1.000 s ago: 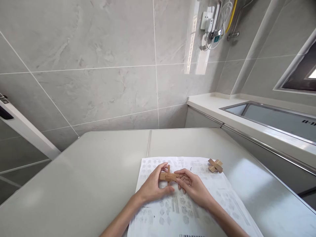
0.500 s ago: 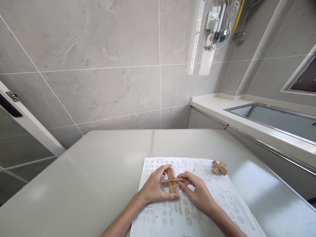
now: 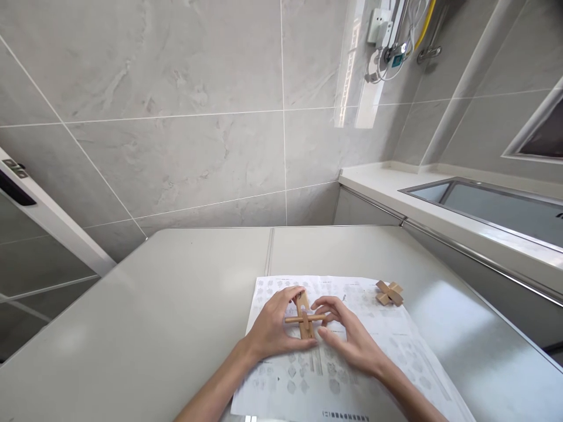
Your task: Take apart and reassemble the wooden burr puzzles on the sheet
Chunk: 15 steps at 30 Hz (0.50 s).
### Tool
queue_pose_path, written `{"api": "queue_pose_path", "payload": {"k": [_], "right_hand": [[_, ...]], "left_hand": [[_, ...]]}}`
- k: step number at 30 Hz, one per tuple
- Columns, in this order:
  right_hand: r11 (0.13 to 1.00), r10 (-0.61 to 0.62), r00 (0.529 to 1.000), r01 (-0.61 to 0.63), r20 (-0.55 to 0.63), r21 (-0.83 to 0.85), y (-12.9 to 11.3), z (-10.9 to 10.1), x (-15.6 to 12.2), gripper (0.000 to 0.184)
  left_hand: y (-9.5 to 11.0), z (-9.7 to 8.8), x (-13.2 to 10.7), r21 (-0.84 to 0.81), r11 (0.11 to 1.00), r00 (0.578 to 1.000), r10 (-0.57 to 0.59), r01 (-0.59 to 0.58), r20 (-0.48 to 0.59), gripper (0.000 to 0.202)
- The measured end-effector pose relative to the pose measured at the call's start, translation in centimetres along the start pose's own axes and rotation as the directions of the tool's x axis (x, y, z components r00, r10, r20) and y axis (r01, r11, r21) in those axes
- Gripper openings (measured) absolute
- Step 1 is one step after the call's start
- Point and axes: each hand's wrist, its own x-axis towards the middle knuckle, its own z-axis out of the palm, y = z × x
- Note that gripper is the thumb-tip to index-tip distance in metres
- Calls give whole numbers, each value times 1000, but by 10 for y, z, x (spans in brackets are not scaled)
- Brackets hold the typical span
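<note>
While in left hand (image 3: 273,327), wooden cross (image 3: 305,319).

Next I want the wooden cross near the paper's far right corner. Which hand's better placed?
Probably your right hand: it's nearer that wooden cross and looks open, while your left hand spans and holds the crossed pieces.

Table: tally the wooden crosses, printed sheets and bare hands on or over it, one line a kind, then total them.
Wooden crosses: 2 (the held cross in the left hand; the other cross near the sheet's far right corner)
Printed sheet: 1
Bare hands: 2 (left; right hand)
Total: 5
</note>
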Motion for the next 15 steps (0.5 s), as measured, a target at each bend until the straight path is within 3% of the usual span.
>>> {"api": "queue_pose_path", "payload": {"k": [4,7,11,15], "right_hand": [[996,-23,997,17,72,88,-1,3,-2,69],[995,-14,992,2,127,97,-4,7,-3,83],[995,-10,992,-2,127,96,-7,11,-4,83],[987,12,994,-29,106,159,-5,9,-3,78]], "left_hand": [[1,4,-1,75,992,995,99,-98,-20,96],[1,7,-1,124,973,981,195,-194,2,94],[2,7,0,150,950,961,275,-274,14,93],[3,2,1,184,954,971,240,-237,7,91]]}}
